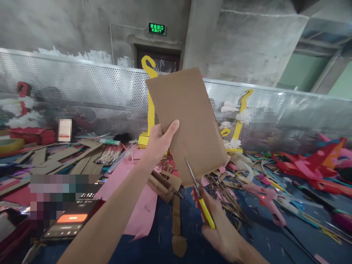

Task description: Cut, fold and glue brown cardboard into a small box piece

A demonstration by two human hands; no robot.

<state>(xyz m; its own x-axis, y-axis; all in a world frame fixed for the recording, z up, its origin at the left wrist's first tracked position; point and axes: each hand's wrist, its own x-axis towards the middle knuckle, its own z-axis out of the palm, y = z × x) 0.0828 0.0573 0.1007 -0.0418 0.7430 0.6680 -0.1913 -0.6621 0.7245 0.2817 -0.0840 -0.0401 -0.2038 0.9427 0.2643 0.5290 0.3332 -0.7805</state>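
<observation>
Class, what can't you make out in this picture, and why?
In the head view:
Left hand: some fingers hidden behind the flat brown cardboard sheet.
Yellow hook-topped upright strip: partly behind the sheet.
Yellow-and-red-handled metal scissors: part of the handles covered by the right hand.
Rectangular black phone: upper screen pixelated.
Thin black cord of the pink glue gun: cut off by the bottom edge.

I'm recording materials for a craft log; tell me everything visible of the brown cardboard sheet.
The roughly rectangular brown cardboard sheet looks plain and stiff, its right edge darker. It is held up, tilted, above a dark blue work surface. The left hand grips its left edge, thumb on the near face. A metal blade of the yellow-and-red-handled scissors in the right hand overlaps its lower part; any cut is unclear.
</observation>
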